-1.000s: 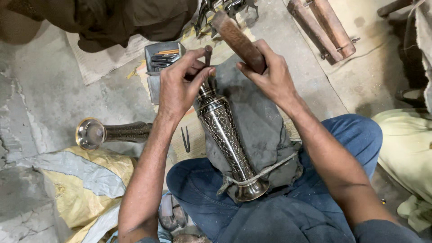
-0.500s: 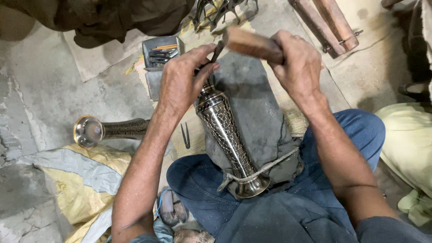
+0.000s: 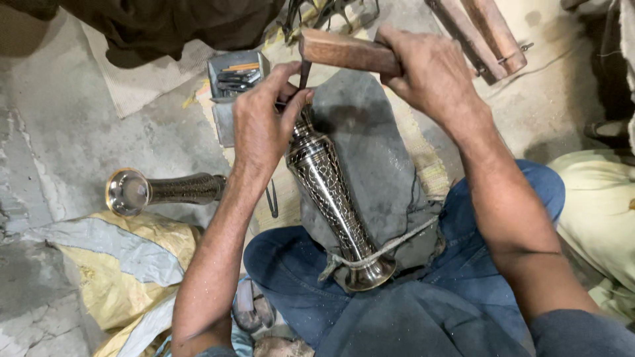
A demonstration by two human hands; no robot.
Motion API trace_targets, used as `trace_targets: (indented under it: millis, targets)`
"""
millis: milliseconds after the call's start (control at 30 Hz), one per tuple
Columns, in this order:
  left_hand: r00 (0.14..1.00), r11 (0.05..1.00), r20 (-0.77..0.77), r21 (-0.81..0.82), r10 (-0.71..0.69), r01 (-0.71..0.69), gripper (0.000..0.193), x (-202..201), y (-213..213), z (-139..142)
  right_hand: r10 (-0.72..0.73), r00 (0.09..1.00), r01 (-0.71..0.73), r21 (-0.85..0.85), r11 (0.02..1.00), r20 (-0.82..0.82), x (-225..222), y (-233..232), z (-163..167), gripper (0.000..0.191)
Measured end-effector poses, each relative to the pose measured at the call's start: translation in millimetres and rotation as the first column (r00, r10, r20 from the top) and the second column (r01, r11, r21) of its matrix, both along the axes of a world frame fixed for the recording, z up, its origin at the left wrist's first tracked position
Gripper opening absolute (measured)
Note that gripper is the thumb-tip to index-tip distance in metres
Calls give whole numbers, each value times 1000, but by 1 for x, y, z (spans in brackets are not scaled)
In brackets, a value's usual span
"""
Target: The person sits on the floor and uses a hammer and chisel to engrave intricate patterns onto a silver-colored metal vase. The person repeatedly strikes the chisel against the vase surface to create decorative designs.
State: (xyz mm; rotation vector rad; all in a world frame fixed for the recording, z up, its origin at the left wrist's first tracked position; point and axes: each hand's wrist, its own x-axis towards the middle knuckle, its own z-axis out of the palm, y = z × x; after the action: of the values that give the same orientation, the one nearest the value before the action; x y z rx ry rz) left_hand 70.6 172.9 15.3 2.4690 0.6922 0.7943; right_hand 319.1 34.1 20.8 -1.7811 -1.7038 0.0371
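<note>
- On the grey padded lap block (image 3: 390, 178), the engraved dark metal vase (image 3: 327, 192) lies roped, neck far.
- Left hand (image 3: 261, 122) pinches a thin steel chisel (image 3: 304, 71); right hand (image 3: 430, 66) grips a brown wooden mallet (image 3: 347, 49).
- Risk: an off-centre blow could glance the chisel, scarring the pattern or striking fingers.

Small open grey rectangular box (image 3: 228, 82) sitting on the floor at top centre holding thin tools, crumpled yellow-and-grey sack (image 3: 112, 264) lying at lower left.
</note>
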Motion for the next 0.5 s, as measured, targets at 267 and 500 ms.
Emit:
trace_targets:
  millis: [267,500]
  targets:
    - [997,1000,-81,-21,10,-12,32,5,5,1,-48,995,42,-65,997,-88,-5,0,-12,32]
    - [993,997,-118,-73,-27,19,38,8,0,17,-76,988,59,-123,991,-132,-3,-5,-22,35]
